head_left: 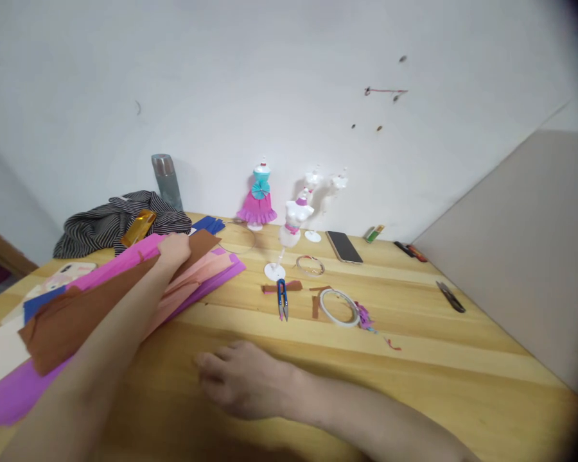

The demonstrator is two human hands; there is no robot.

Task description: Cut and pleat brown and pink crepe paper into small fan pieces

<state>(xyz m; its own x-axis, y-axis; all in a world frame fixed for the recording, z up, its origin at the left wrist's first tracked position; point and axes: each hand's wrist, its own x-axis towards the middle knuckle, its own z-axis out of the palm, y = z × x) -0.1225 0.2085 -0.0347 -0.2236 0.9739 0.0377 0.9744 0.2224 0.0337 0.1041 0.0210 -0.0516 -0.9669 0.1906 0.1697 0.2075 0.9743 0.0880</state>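
My left hand (174, 250) is on a pile of crepe paper sheets at the left, its fingers curled down and closed at the brown sheet (84, 311) beside the pink sheet (130, 258). Peach paper (187, 282) and purple paper (17, 398) also lie in this pile. Low over the table's front, my right hand (245, 378) is slightly blurred, its fingers curled in and nothing visible in them. Beyond it lie blue thread snips (282, 298), on a brown paper scrap (295, 286). A white dress-form figure (291, 221) with pink trim stands behind the snips.
A figure in a pink skirt (257, 208) stands near the wall. Right of centre are a roll of white tape (324, 308), a wire ring (311, 264) and a phone (344, 247). Pliers (450, 296) lie far right. Striped cloth (96, 221) and a flask (166, 183) are back left.
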